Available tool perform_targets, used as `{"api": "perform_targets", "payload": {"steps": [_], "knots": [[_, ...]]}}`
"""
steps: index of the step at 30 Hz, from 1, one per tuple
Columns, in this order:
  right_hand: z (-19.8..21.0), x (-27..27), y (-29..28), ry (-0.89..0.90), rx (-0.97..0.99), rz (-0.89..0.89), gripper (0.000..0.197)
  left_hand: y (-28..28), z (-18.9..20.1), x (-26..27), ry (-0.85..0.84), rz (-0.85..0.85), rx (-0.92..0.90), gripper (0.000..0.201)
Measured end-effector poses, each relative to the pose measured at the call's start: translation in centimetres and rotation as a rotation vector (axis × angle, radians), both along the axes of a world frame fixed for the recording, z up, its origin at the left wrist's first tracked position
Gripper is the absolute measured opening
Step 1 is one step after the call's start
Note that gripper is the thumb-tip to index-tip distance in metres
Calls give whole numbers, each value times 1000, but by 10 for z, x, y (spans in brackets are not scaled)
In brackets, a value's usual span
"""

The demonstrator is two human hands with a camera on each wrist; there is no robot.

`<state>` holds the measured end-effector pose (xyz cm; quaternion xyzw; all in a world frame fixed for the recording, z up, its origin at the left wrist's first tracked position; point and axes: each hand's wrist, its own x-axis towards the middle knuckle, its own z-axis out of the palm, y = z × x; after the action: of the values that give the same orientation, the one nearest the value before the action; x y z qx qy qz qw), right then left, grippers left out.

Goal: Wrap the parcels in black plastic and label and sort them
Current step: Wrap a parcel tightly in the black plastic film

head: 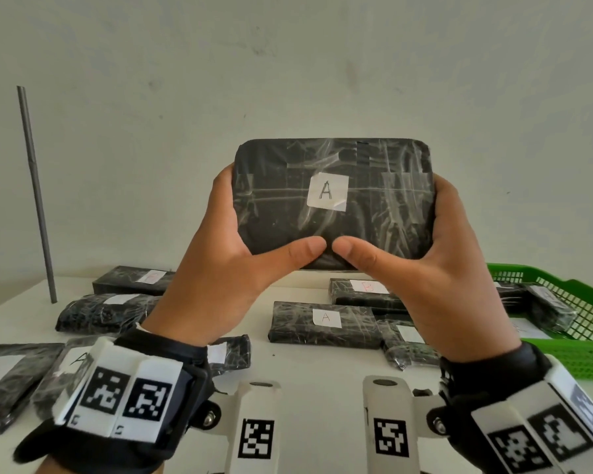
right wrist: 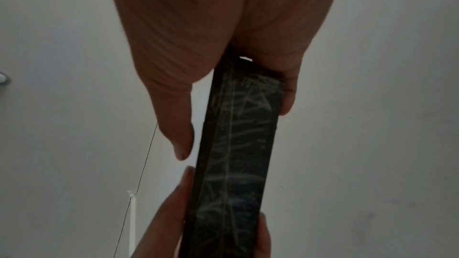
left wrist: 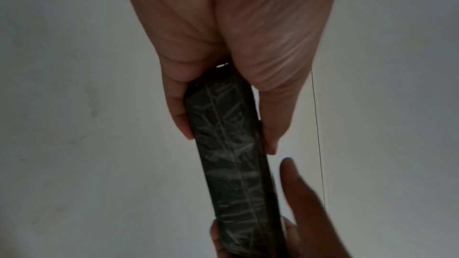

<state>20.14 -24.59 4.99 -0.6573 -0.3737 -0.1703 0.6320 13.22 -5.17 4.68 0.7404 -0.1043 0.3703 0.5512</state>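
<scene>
A flat parcel [head: 332, 203] wrapped in black plastic and clear tape is held upright in the air, facing me. A white label [head: 327, 192] marked "A" sits on its front. My left hand [head: 233, 248] grips its left end, thumb across the lower front. My right hand [head: 421, 258] grips its right end the same way, and the two thumbs nearly touch. The wrist views show the parcel's narrow edge [left wrist: 231, 154] [right wrist: 238, 154] between thumb and fingers. The fingers behind the parcel are hidden in the head view.
Several wrapped, labelled parcels lie on the white table [head: 305, 364], among them one marked "A" [head: 326, 325] and one marked "B" [head: 367, 290]. A green mesh basket [head: 569, 302] at the right holds more parcels. A grey rod [head: 36, 196] stands at the far left.
</scene>
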Motion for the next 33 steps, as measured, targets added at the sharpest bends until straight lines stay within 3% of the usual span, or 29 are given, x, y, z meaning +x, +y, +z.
{"api": "perform_targets", "payload": {"steps": [3,7,10,12,19,22,23,26,30,31,33], "knots": [[0,4,-2,62,15,43,74,-1,-1,1,16,-34,2,82],[1,9,-9,124,56,81,38,-3,-1,1,39,-68,11,79],[2,12,-15,126,37,61,23,-3,0,1,46,-97,-18,67],[0,15,-17,145,73,151,23,1,-2,3,56,-128,-63,58],[1,23,-20,298,270,447,29,13,-2,1,94,-302,-151,54],[4,21,-21,354,302,481,32,13,-1,2,83,-315,-207,46],[4,21,-22,332,262,436,31,11,0,3,83,-307,-229,42],[1,15,-15,98,-34,54,28,6,0,7,109,-299,-370,33],[-6,12,-5,-67,107,-73,76,3,-3,11,215,-359,-547,28],[-7,13,-5,-161,117,-108,78,2,-3,11,246,-367,-565,28],[-7,16,-5,-324,106,-147,60,1,-3,10,289,-394,-569,29]]}}
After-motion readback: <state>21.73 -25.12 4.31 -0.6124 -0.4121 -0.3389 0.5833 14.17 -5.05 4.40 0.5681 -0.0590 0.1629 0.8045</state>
